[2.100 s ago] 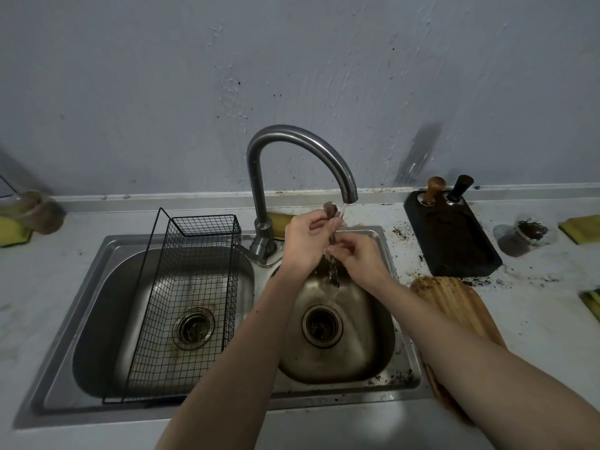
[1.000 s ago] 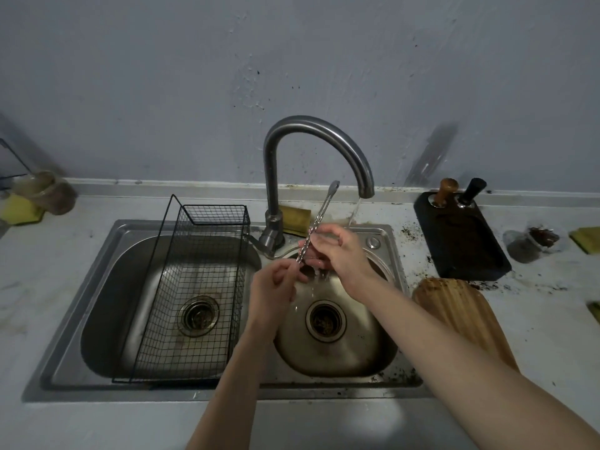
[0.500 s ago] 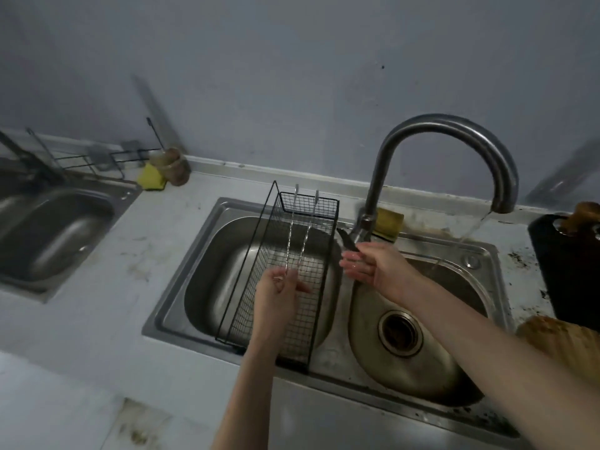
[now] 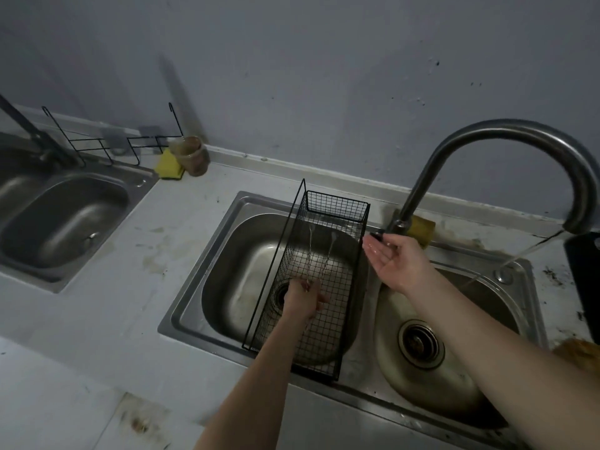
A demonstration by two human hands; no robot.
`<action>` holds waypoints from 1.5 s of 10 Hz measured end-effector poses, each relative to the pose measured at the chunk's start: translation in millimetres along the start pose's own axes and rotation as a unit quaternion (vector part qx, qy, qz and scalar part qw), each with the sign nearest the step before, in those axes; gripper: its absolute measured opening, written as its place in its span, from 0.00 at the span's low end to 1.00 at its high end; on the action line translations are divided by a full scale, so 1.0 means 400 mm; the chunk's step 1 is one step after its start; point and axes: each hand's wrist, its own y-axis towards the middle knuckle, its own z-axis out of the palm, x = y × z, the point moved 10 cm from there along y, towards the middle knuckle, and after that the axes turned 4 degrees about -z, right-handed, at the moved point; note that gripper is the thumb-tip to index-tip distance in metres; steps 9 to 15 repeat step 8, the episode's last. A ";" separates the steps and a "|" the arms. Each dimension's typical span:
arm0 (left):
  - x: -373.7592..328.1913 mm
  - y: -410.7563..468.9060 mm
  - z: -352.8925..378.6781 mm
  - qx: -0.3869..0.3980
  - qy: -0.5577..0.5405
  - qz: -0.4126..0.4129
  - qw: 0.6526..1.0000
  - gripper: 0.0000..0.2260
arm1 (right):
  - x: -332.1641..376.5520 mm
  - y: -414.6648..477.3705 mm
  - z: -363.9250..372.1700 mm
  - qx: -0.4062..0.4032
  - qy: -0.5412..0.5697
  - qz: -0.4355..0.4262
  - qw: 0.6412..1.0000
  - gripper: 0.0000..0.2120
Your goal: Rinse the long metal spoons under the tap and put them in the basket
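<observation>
A black wire basket (image 4: 354, 287) stands in the left bowl of the double sink. My left hand (image 4: 302, 303) is low inside the basket, closed on the lower ends of two long twisted metal spoons (image 4: 328, 258) that point up and away. My right hand (image 4: 393, 259) hovers open, palm up and wet, beside the tap's base near its black lever. The curved tap (image 4: 506, 131) still runs, a thin stream falling toward the right bowl (image 4: 431, 378).
A second sink (image 4: 65, 216) lies at the left. A yellow sponge (image 4: 168, 165) and a glass jar (image 4: 191, 155) sit by the wall, with a black wire rack (image 4: 107, 144) behind. Another sponge (image 4: 422, 230) rests behind the tap. A black board (image 4: 584, 280) is at the right edge.
My left hand carried the two spoons from under the tap leftward and lowered them deeper into the basket. My right hand let go and opened beside the tap base.
</observation>
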 end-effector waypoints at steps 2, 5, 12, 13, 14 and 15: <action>0.011 -0.002 -0.007 0.007 0.001 -0.007 1.000 0.05 | 0.023 -0.009 0.028 -0.023 0.080 -0.007 0.997 0.17; -0.008 -0.023 -0.012 -0.015 0.202 0.052 0.978 0.09 | 0.024 -0.018 -0.002 0.013 -0.016 -0.012 1.000 0.14; -0.110 -0.098 0.012 0.004 0.362 0.103 0.926 0.07 | 0.138 -0.163 -0.167 0.050 -0.272 -0.026 0.961 0.09; -0.110 -0.098 0.012 0.004 0.362 0.103 0.926 0.07 | 0.138 -0.163 -0.167 0.050 -0.272 -0.026 0.961 0.09; -0.110 -0.098 0.012 0.004 0.362 0.103 0.926 0.07 | 0.138 -0.163 -0.167 0.050 -0.272 -0.026 0.961 0.09; -0.110 -0.098 0.012 0.004 0.362 0.103 0.926 0.07 | 0.138 -0.163 -0.167 0.050 -0.272 -0.026 0.961 0.09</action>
